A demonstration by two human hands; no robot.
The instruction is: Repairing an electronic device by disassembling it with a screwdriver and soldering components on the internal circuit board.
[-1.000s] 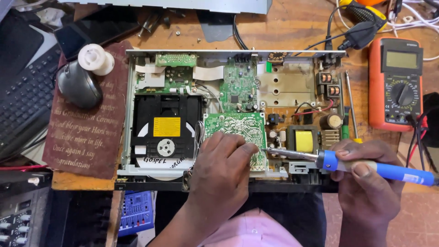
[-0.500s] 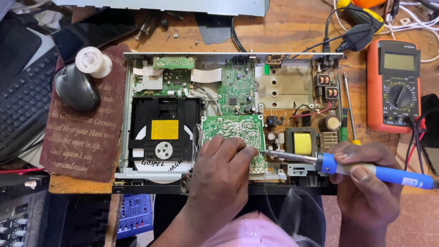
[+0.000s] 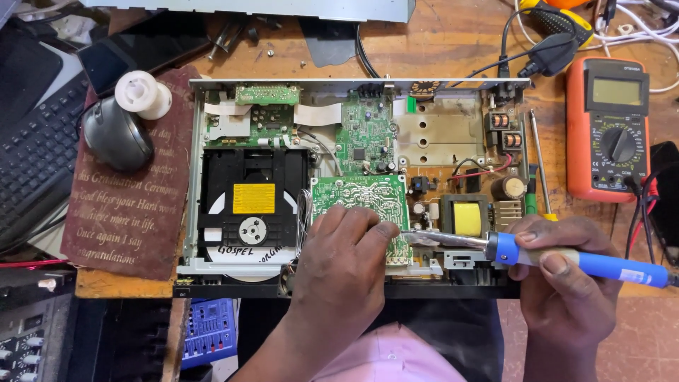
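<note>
A blue soldering iron is gripped by the closed right hand — its tip meets the green circuit board, where the left hand is pressed with curled fingers, holding nothing — right of the disc drive.

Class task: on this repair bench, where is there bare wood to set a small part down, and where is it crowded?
Bare wooden benchtop lies behind the opened metal player chassis; a narrow strip runs between it and the orange multimeter. Crowded: far right cables, left keyboard and mouse.
</note>
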